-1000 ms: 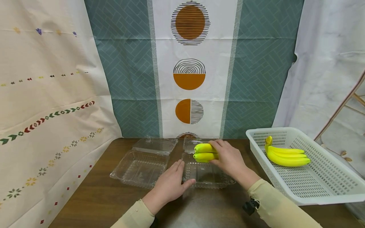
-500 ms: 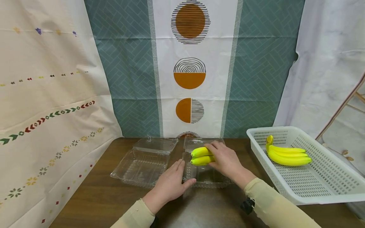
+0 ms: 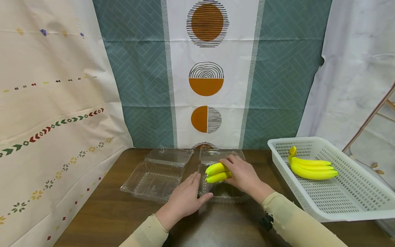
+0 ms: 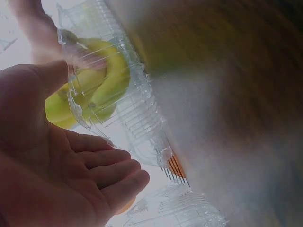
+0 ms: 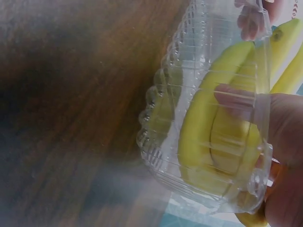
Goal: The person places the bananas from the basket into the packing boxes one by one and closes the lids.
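My right hand (image 3: 242, 173) grips a bunch of yellow bananas (image 3: 218, 172) over the right-hand clear plastic clamshell container (image 3: 228, 198). Through the clear wall in the right wrist view, the bananas (image 5: 199, 127) appear low inside the container, with the thumb against them. Straight-fingered, my left hand (image 3: 185, 199) lies along the container's left side, its thumb spread at the front corner. In the left wrist view the palm of the left hand (image 4: 71, 161) is flat and holds nothing. The fingers of my right hand are partly hidden behind the bananas.
A second open clamshell container (image 3: 154, 181) stands to the left on the brown wooden table (image 3: 102, 212). At the right, a white perforated basket (image 3: 324, 212) holds another bunch of bananas (image 3: 313, 169). Patterned cloths hang behind and at the sides.
My right hand has moved slightly left and down with the bananas, whose tips now tilt lower towards the container's left end. The left hand has stayed in place.
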The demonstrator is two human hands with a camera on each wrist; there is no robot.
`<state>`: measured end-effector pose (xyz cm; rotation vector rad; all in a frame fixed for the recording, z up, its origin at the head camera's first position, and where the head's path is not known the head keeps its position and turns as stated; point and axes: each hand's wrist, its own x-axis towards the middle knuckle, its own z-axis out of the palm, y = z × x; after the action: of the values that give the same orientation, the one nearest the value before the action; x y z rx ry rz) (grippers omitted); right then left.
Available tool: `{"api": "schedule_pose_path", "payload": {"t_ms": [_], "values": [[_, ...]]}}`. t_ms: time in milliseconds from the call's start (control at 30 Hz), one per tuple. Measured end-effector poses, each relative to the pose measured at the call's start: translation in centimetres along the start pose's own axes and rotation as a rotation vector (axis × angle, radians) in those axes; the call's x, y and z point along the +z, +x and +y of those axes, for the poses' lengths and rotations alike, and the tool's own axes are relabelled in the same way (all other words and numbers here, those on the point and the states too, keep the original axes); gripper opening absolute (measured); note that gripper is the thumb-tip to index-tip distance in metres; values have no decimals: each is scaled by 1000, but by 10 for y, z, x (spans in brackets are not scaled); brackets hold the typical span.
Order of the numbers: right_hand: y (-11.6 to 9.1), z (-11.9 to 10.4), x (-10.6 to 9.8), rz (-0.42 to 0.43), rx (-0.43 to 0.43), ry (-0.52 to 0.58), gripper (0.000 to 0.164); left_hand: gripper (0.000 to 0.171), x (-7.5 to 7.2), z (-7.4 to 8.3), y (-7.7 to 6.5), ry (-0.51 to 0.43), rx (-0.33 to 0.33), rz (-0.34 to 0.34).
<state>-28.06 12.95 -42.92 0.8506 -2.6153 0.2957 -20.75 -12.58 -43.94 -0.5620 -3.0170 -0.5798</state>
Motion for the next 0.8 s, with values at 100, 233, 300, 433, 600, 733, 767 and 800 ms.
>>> {"api": "schedule_pose_path", "payload": {"t_ms": [100, 233, 300, 433, 600, 733, 767, 800], "values": [[-1, 0, 2, -7, -10, 5, 75, 99, 0, 0, 0, -5, -3, -5], [-1, -1, 5, -9, -22, -6, 75, 98, 0, 0, 1, -19, -5, -6], [0, -2, 5, -11, -23, -16, 76, 98, 0, 0, 1, -18, -5, -4], [1, -5, 6, -30, -8, -7, 77, 97, -1, 0, 0, -11, -4, 0], [2, -10, 8, -51, 21, 5, 76, 97, -2, 1, 0, -13, -1, 2], [3, -12, 9, -53, 23, -9, 76, 96, -2, 1, -1, -23, -1, 1], [4, -13, 9, -52, 22, -14, 76, 96, -2, 2, -1, -26, -2, 0], [4, -13, 10, -52, 21, -19, 75, 95, -2, 2, -1, -28, -1, 1]]}}
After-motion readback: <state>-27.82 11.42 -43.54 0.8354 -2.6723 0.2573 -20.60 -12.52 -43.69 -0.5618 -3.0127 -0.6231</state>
